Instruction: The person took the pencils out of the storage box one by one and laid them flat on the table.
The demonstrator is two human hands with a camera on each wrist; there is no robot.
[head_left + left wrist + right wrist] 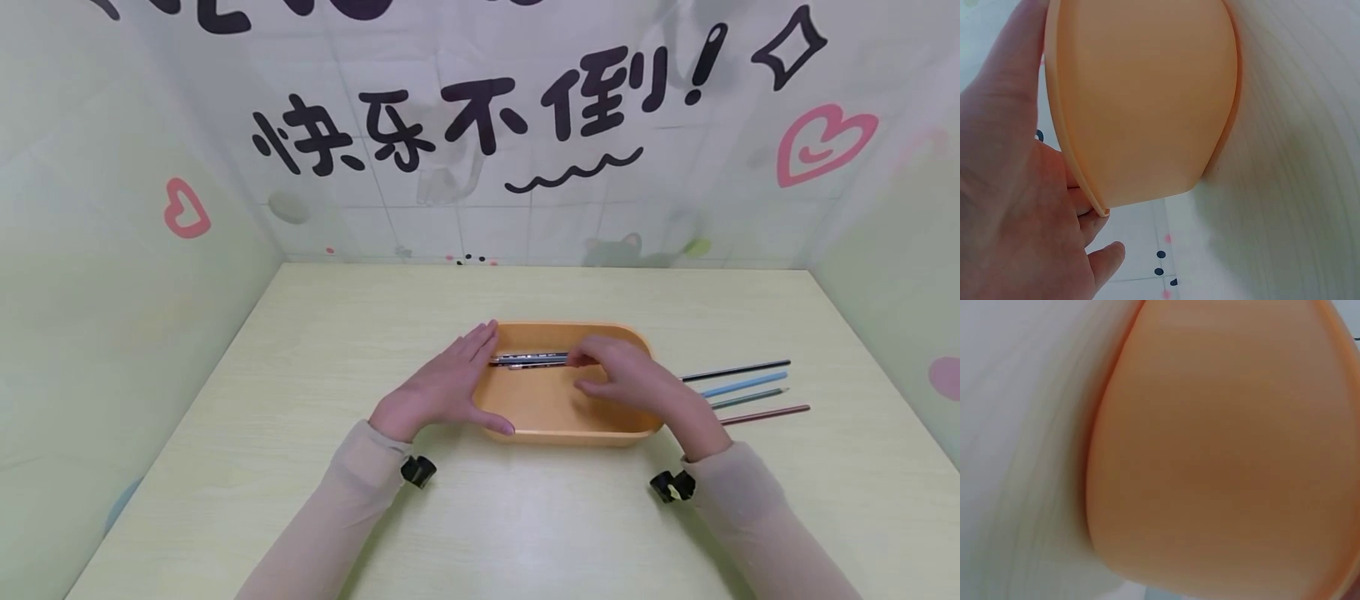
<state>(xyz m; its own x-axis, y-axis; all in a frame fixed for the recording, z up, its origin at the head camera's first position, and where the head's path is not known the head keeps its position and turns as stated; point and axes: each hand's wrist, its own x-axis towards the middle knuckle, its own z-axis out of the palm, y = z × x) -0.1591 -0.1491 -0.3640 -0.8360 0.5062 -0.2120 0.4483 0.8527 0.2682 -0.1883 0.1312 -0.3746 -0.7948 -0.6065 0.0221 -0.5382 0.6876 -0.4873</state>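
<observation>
An orange tray (536,410) with raised walls and rounded corners sits on the table. My left hand (444,385) rests against its left end, fingers straight along the rim and thumb spread to the front corner. In the left wrist view, the palm lies beside the tray's outer wall (1147,106). Inside the tray, several slim pencils (528,359) lie along the back wall. My right hand (626,372) reaches over the right end, fingers bent down at the pencils' right ends, thumb apart from them. The right wrist view shows mostly the tray's outside (1210,456).
Right of the tray lie a black pencil (742,370), a light blue pencil (750,383), a green pencil (753,398) and a reddish pencil (772,413), roughly side by side. A printed cloth (480,225) hangs behind the table (360,308) and along both sides.
</observation>
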